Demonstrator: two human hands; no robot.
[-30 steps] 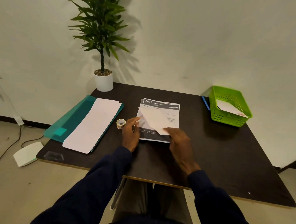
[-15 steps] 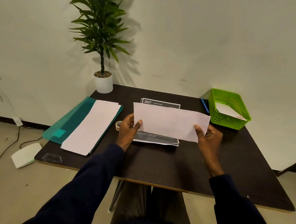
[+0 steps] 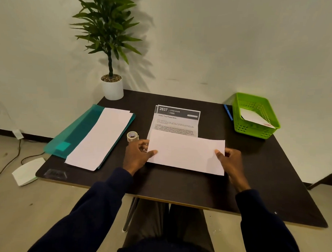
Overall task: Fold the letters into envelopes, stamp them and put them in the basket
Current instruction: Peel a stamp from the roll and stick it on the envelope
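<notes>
White single envelope [image 3: 185,154] held by left hand [image 3: 137,155], right hand [image 3: 230,162], one basket [image 3: 252,131]

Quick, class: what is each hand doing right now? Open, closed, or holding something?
Left hand: pinches the left end of the white envelope, thumb on top.
Right hand: pinches the right end of the same envelope.
</notes>
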